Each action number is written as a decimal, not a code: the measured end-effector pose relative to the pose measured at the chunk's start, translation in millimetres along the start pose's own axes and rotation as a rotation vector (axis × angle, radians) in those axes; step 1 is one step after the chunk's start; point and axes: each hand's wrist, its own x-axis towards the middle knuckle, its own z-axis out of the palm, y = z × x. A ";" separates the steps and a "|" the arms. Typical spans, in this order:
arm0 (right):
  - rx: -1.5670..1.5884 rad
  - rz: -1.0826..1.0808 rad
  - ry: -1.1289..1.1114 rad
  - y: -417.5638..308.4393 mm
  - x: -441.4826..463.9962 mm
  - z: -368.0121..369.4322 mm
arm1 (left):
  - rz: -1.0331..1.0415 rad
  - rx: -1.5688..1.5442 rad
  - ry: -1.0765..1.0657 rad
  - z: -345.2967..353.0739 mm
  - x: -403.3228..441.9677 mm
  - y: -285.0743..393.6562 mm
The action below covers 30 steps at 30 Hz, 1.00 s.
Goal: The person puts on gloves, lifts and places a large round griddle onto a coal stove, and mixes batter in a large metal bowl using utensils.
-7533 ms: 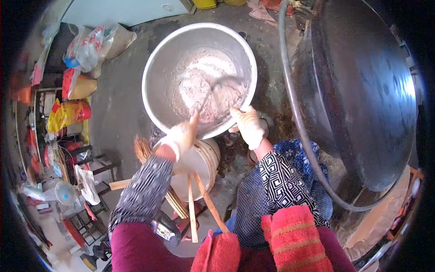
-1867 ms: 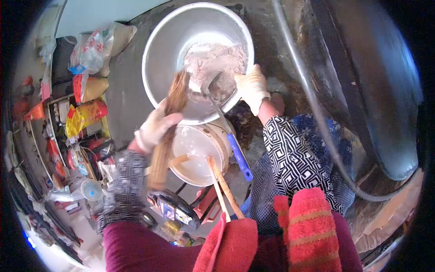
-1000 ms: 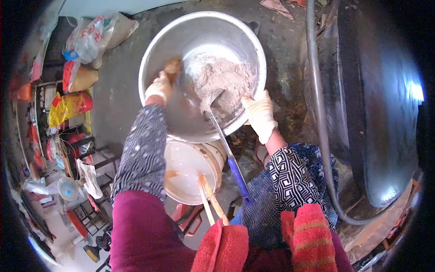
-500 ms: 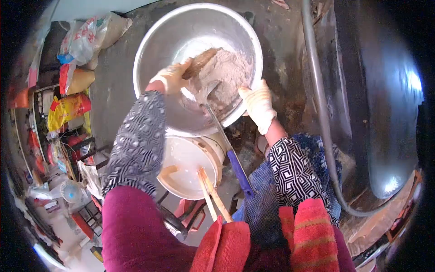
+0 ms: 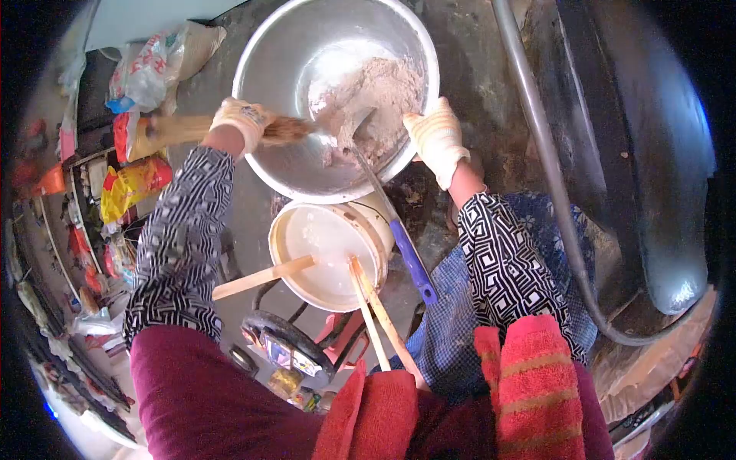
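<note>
My gloved left hand (image 5: 241,124) is wrapped round a straw brush (image 5: 285,130), whose bristles reach over the left side of a large metal basin (image 5: 267,57). At the basin's right rim, my gloved right hand (image 5: 437,143) grips the edge. Pinkish-grey crumbly material (image 5: 391,88) lies heaped in the right part of the basin. A metal ladle with a blue handle (image 5: 412,261) rests with its head in the heap and its handle over the near rim. Below the basin stands a white bucket (image 5: 285,230) with pale liquid and wooden sticks (image 5: 376,314) in it.
On the right is a large dark metal pan (image 5: 667,199), with a grey hose (image 5: 548,161) curving beside it. Plastic bags (image 5: 146,73) and a yellow-red bag (image 5: 134,188) lie at the left. A black round-seated stool (image 5: 295,349) is below the bucket.
Against half a second ago, my left hand and the brush have drawn back leftward from the heap to the basin's left rim. My right hand stays on the right rim.
</note>
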 end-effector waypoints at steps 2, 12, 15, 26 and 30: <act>-0.203 -0.119 -0.014 10.8 8.0 5.5 | 0.038 0.061 -0.106 3.5 5.3 2.2; -0.617 -0.120 -0.098 30.1 24.2 25.8 | 0.493 -0.236 -0.382 -45.2 -15.5 31.1; -0.258 0.043 0.007 7.8 13.4 14.8 | 0.454 -0.588 -0.272 -51.9 -55.9 36.2; 0.276 0.349 -0.643 -49.4 -100.0 -50.7 | -0.013 -2.574 0.202 30.8 -144.8 154.8; 0.383 0.442 -0.815 -50.5 -147.0 -57.5 | -0.177 -1.908 1.094 -1.4 -123.2 179.0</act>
